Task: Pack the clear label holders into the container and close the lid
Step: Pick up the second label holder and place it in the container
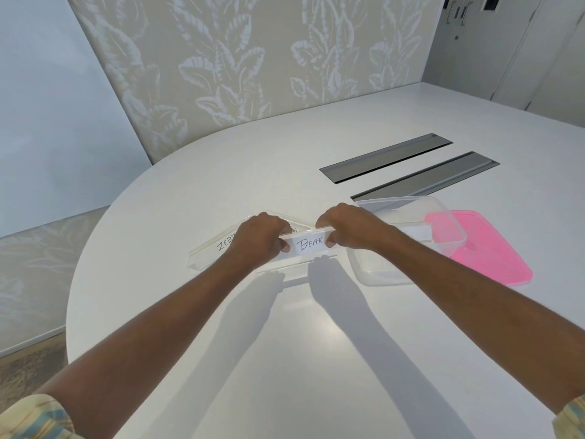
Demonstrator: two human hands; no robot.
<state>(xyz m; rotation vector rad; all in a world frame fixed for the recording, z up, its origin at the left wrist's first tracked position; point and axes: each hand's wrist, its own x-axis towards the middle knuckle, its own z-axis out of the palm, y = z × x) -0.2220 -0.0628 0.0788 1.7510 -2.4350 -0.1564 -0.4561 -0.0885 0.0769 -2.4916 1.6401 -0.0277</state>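
Note:
A clear label holder with a paper reading BEAR (311, 244) hangs a little above the white table (285, 359), gripped at its two ends by my left hand (262, 237) and my right hand (345, 228). Behind my left hand another clear holder marked ZEB… (212, 253) lies on the table, and a third one is partly hidden behind my hands. To the right stands the open clear container (373, 270), with a holder and its white paper (416, 232) inside. The pink lid (493, 258) lies flat beyond the container on the right.
Two grey metal cable hatches (386, 156) are set into the table behind the container. A leaf-patterned wall panel (237, 58) stands behind the table's far edge. The rounded table edge drops to patterned carpet (28, 359) on the left.

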